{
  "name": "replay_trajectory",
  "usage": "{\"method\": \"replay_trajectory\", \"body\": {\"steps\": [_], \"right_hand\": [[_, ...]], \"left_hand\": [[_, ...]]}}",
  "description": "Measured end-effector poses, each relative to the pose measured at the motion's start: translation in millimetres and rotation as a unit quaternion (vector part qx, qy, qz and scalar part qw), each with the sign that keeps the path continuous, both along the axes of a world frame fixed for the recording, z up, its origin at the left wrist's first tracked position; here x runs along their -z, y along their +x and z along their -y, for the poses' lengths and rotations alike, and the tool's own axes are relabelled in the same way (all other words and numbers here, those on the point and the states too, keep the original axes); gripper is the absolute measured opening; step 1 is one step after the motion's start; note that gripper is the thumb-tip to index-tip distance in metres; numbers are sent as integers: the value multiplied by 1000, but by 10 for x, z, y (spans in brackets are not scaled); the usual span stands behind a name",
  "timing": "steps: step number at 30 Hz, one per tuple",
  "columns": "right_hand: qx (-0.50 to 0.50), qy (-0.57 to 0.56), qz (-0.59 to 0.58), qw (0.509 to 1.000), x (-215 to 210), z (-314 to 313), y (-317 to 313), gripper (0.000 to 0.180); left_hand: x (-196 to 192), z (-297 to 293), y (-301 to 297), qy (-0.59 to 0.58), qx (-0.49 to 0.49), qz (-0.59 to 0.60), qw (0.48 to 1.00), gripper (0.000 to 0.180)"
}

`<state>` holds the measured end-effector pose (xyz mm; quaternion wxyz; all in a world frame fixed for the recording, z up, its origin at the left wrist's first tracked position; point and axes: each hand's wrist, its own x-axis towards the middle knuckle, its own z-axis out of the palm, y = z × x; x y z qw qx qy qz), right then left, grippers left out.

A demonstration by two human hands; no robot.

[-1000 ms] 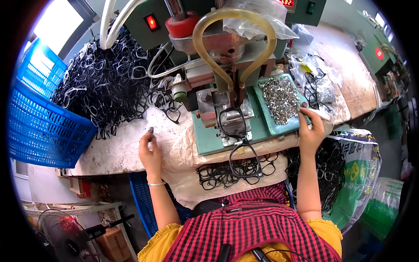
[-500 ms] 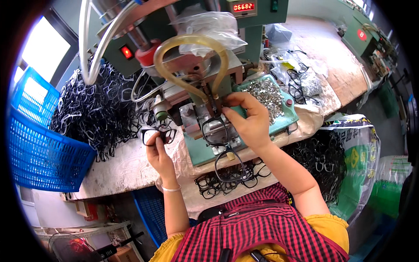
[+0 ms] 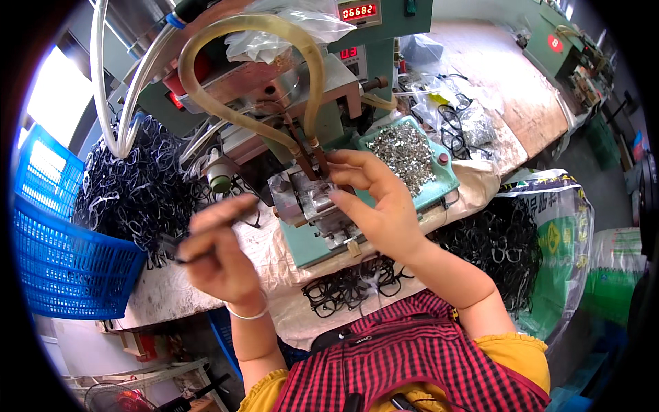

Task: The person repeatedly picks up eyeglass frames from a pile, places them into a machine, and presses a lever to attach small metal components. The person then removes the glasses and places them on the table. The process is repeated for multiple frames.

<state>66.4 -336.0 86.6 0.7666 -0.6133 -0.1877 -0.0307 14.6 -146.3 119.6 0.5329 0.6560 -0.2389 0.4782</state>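
Note:
My right hand is at the bench machine, its fingers bent beside the metal clamp block under two brown-tipped nozzles. Thumb and forefinger close around a spot there, and what they hold is hidden. My left hand is smeared by motion, left of the machine, over the pale tabletop. A dark blurred streak shows at its fingertips; I cannot tell whether it is a glasses frame in the hand. Past it lies a big heap of black glasses frames. More black frames lie at the table's front edge.
A turquoise tray of small metal parts stands right of the machine. A blue basket is at the far left. A sack stands at the right, with dark frames beside it. A yellowish hose arches over the clamp.
My left hand has moved left and down and is now blurred; the frame it held is no longer clear. The glasses frames at and below the clamp are gone from there. My right hand shifted slightly left.

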Motion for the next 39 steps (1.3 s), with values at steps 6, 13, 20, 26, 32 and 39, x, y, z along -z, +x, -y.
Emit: {"method": "replay_trajectory", "body": {"steps": [6,13,20,26,32,39], "right_hand": [[240,-495,175,817,639,681,623,28],[278,-435,223,827,963,906,755,13],[133,-533,343,762,810,691,963,16],[226,-104,-20,968,991,1113,755,8],[233,93,-57,966,1191,881,786,11],[182,-13,8,983,964,535,979,11]], "left_hand": [[166,226,-102,359,-32,-43,932,14],[234,163,-134,362,-18,-64,930,29],[447,258,-292,315,-50,-94,943,34],[978,-168,-1039,302,-309,-171,885,33],[765,-1154,-477,242,-496,-259,793,18],[1160,-1365,952,315,-583,-379,646,37]]}}
